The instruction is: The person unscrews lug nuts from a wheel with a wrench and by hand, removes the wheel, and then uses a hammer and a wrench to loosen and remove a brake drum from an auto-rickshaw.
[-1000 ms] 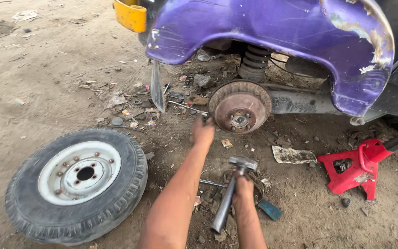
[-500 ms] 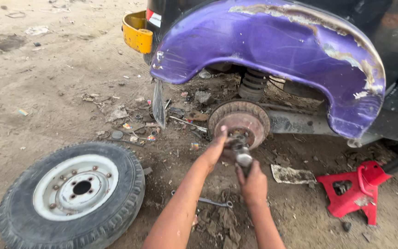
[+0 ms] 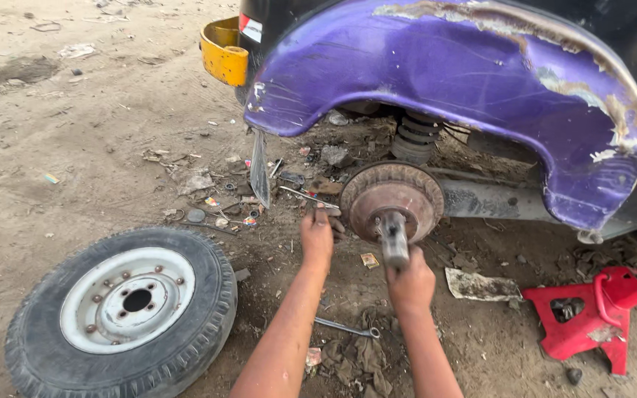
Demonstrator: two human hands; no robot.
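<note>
A rusty brake drum (image 3: 392,197) sits on the axle under a purple wheel arch (image 3: 444,81). My right hand (image 3: 410,284) is shut on the handle of a hammer (image 3: 393,234), whose head rests against the centre of the drum. My left hand (image 3: 317,237) reaches to the drum's left edge, fingers curled near its rim; I cannot tell if it grips anything. Both forearms stretch up from the bottom of the view.
A removed wheel (image 3: 123,309) with a grey rim lies flat at the lower left. A red jack stand (image 3: 591,313) lies at the right. A spanner (image 3: 344,327) and rags (image 3: 359,357) rest on the dirt between my arms. Litter is scattered left of the drum.
My right hand lifted the hammer off the ground and brought it up to the drum's centre. My left hand stayed near the drum's left edge. The view moved closer.
</note>
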